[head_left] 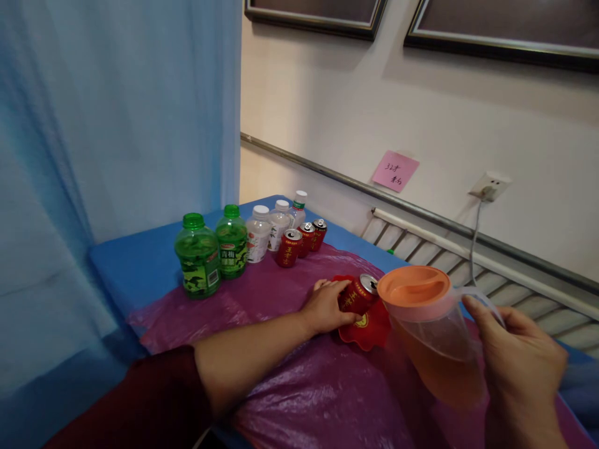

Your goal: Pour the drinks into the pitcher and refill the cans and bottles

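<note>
My left hand [329, 307] is wrapped round a red drink can [359, 294], which leans to the right with its top opened. Under the can lies a red scalloped mat [362, 333] with a yellow emblem. By its clear handle, my right hand [519, 349] grips a plastic pitcher [437, 349] with an orange lid [414, 285]. The pitcher is tilted toward the can and holds a brownish liquid. Its lid is close to the can's top; whether they touch I cannot tell. No stream of liquid shows between them.
Two green bottles [199, 265], several white-capped clear bottles [258, 237] and three more cans [289, 249] stand at the back of the table. Purple plastic sheeting [318, 386] covers its blue top [135, 255]. A blue curtain [140, 112] hangs left; a radiator [421, 262] runs behind.
</note>
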The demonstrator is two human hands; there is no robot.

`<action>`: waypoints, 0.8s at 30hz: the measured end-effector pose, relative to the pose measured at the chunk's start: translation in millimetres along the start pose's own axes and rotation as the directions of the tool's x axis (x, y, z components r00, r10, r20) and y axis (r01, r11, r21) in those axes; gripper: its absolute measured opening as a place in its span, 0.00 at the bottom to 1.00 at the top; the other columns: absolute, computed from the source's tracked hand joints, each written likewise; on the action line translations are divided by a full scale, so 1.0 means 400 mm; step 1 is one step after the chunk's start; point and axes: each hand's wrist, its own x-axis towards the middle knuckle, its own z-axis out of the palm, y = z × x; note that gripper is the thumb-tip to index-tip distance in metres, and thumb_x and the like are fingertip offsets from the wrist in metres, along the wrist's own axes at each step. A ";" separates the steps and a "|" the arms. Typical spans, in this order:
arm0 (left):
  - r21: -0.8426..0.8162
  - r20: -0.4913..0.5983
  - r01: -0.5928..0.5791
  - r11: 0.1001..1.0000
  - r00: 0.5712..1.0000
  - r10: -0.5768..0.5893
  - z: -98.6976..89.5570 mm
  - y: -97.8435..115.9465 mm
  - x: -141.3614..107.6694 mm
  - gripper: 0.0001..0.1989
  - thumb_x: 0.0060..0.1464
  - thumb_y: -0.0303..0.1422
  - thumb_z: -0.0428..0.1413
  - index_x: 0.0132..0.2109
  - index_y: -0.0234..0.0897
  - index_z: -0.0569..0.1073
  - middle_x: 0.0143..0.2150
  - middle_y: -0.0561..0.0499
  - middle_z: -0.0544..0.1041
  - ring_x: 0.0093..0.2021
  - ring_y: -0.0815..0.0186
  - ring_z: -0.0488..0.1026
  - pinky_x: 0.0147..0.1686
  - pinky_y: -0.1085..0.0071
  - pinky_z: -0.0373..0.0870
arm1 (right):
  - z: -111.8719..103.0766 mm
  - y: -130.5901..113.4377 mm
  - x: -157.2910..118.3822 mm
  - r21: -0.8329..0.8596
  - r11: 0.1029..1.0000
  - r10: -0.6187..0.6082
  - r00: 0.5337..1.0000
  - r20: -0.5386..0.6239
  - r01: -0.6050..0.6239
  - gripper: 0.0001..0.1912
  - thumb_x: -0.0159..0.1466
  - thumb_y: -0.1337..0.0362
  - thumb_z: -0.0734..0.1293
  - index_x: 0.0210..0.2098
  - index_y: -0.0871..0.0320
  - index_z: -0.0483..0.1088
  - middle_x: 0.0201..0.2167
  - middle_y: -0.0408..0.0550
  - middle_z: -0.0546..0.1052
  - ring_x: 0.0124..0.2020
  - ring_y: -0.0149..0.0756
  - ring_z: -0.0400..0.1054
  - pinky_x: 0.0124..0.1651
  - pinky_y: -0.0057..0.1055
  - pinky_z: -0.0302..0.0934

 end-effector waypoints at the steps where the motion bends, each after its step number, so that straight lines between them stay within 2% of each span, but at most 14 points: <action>1: 0.002 0.000 0.002 1.000 1.000 -0.002 0.001 -0.001 0.000 0.37 0.42 0.47 0.71 0.59 0.44 0.74 0.56 0.48 0.81 0.57 0.48 0.75 0.65 0.51 0.57 | 0.000 0.002 0.000 0.006 1.000 -0.004 1.000 -0.001 0.004 0.22 0.55 0.43 0.75 0.23 0.56 0.73 0.17 0.37 0.64 0.23 0.30 0.57 0.27 0.30 0.48; 11: -0.010 0.019 0.024 1.000 1.000 -0.024 -0.006 0.013 -0.002 0.36 0.40 0.48 0.71 0.57 0.45 0.75 0.55 0.50 0.81 0.56 0.48 0.75 0.64 0.52 0.58 | 0.001 0.015 0.002 0.016 1.000 -0.003 1.000 0.015 0.003 0.26 0.53 0.38 0.75 0.25 0.56 0.75 0.17 0.37 0.65 0.22 0.31 0.57 0.24 0.30 0.48; 24: -0.034 0.031 0.012 0.999 0.999 -0.011 -0.008 0.017 -0.004 0.33 0.42 0.46 0.71 0.55 0.44 0.75 0.55 0.49 0.81 0.56 0.49 0.75 0.64 0.50 0.57 | -0.005 0.002 -0.003 -0.021 1.000 0.013 1.000 0.016 -0.013 0.23 0.55 0.42 0.75 0.24 0.55 0.74 0.16 0.36 0.64 0.21 0.30 0.56 0.25 0.30 0.48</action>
